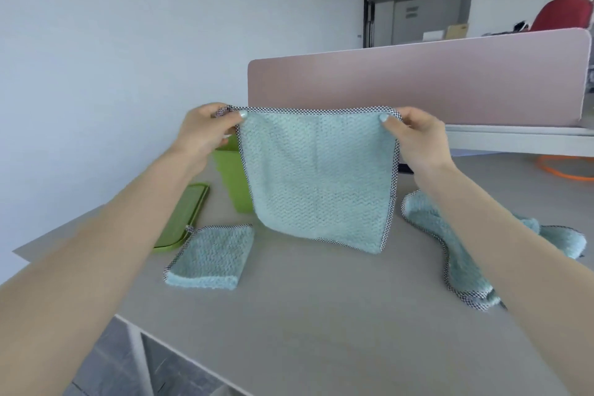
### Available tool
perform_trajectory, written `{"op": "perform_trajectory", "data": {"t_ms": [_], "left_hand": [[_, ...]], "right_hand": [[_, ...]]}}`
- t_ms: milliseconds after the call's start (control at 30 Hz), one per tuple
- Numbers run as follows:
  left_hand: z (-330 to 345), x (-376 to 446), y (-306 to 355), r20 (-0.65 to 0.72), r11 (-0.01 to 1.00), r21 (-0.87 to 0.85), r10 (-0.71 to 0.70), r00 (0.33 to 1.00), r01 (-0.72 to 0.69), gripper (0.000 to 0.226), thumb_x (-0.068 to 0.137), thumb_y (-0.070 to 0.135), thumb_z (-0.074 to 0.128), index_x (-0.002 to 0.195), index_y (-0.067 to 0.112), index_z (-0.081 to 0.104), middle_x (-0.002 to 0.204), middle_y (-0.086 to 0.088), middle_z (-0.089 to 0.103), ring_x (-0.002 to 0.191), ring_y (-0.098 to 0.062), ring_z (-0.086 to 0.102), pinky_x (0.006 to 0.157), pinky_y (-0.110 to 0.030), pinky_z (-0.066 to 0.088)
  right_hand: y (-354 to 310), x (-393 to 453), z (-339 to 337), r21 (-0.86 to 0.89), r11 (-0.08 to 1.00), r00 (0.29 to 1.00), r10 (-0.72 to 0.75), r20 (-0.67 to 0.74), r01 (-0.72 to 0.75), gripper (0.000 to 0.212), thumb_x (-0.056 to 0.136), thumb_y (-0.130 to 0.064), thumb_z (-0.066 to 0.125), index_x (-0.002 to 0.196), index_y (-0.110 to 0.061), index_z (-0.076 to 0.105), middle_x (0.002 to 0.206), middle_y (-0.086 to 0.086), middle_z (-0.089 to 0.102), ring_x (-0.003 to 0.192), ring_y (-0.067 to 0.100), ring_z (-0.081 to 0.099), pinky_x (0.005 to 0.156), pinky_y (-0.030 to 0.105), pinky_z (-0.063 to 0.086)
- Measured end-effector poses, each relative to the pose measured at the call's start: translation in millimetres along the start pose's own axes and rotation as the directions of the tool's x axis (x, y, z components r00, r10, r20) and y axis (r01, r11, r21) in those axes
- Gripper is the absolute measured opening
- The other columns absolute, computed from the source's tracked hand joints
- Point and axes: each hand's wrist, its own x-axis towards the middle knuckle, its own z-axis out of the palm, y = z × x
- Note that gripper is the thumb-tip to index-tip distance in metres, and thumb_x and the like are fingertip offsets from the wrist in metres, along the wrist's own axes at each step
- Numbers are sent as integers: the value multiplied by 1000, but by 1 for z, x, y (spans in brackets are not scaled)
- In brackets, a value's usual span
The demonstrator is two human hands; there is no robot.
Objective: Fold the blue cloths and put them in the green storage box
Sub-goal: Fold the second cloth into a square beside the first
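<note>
The left hand (pixel 205 130) and right hand (pixel 414 135) each pinch a top corner of a blue cloth (pixel 316 180), hanging spread above the bench (pixel 321 315). The green storage box (pixel 233 180) stands behind it at 9 o'clock; a folded cloth (pixel 210 257) lies at 7 o'clock.

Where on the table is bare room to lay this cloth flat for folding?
Free: the table near its front edge, between the folded cloth and the crumpled cloth. Crowded: the left, with green lid and green box; right, the crumpled cloth.
</note>
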Motion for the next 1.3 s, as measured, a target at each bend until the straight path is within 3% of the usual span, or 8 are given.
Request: {"op": "perform_trajectory", "data": {"t_ms": [167,267,400,533,833,1000,1167,1300], "left_hand": [[-23,-37,-3,100,996,8,92,991,-93,16,77,28,70,62,27,66,60,10,54,57,-6,46,58,-21,33],[-35,-78,-23,381,1000,-29,17,925,-6,19,51,44,76,61,29,69,54,12,56,53,-2,48,55,-13,39],[-45,-120,-54,706,965,260,-158,691,-45,48,35,70,74,66,35,69,58,13,61,56,2,55,61,-9,45],[-38,-129,-73,767,903,428,-345,541,-31,20,65,52,72,76,37,67,56,11,60,61,0,55,67,-11,41],[16,-90,-121,336,783,619,-187,923,-67,10,87,23,56,77,25,58,71,-2,60,59,-17,51,58,-26,36],[38,-80,-150,314,556,805,-101,944,-209,15,89,23,52,101,21,61,108,-1,65,111,-23,50,97,-37,33],[45,-83,-158,331,497,819,-1,943,-287,15,90,18,48,100,19,59,102,1,65,110,-20,48,97,-33,27],[45,-88,-159,393,430,816,78,916,-387,13,88,11,47,97,17,56,95,4,63,102,-19,50,100,-30,19]], "right_hand": [[2,-33,-23,-62,995,996,-85,-2,85,11,83,-25,67,74,-30,63,75,-7,50,54,2,39,55,14,36],[10,-70,-48,-35,999,967,23,254,-15,13,80,-19,68,69,-26,68,63,-6,55,44,0,37,43,8,31],[21,-101,-82,-353,925,728,337,597,-139,26,81,-5,63,64,-22,71,56,-13,63,52,-6,51,54,4,39],[26,-113,-88,-592,800,468,561,683,-95,17,84,-10,62,72,-21,68,54,-12,60,50,-4,48,50,6,35],[85,-86,-40,-594,795,834,409,372,-125,20,86,-28,61,74,-14,66,68,-1,57,64,12,47,61,25,35],[123,-76,-22,-666,739,888,369,274,-102,17,86,-24,62,84,-7,68,81,12,67,73,20,56,63,28,39],[134,-79,-20,-748,664,878,360,316,-3,19,87,-24,57,104,-27,64,111,-5,65,112,20,53,103,41,36],[130,-80,-19,-759,644,882,303,361,89,16,85,-23,58,100,-26,62,108,-7,63,107,17,54,100,38,35]]}}
